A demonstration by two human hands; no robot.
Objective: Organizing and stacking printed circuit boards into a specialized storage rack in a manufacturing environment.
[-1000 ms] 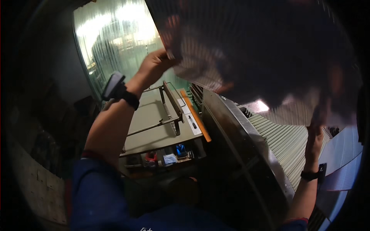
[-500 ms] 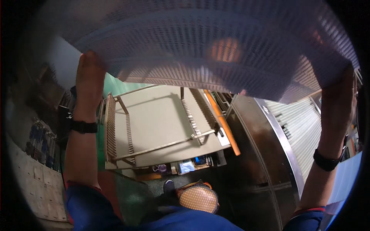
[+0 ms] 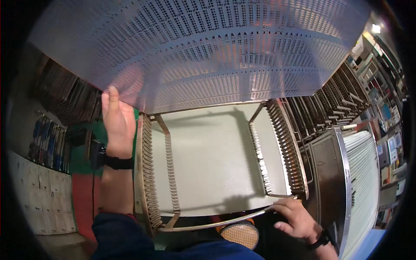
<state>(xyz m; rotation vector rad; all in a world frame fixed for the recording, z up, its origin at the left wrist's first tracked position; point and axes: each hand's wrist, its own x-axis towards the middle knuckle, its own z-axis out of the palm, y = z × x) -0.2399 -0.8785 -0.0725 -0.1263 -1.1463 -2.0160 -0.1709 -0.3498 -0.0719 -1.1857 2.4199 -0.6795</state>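
A large, thin, shiny sheet [image 3: 203, 52], patterned with rows of tiny rectangles, stands tilted across the upper part of the view. At its lower left edge, my left hand [image 3: 118, 123] holds it, thumb up against the margin. Below lies a metal slotted rack [image 3: 143, 173] with toothed rails on both sides, set on a pale tabletop [image 3: 212, 160]. My right hand [image 3: 299, 219] is off the sheet, its fingers bent over the right end of the rack's front bar. The right thumb sits apart from the bar.
More slotted racks [image 3: 333, 104] stand at the right, behind a metal-framed unit [image 3: 346, 173] holding pale stacked sheets. Light lockers [image 3: 41, 195] and a row of blue-and-black items [image 3: 47, 143] are at the left. A round patterned stool seat [image 3: 240, 235] is near me.
My right hand has let go of the sheet's right side and come down to the rack's front bar. My left hand stays on the sheet. The view has turned, so the rack appears straighter.
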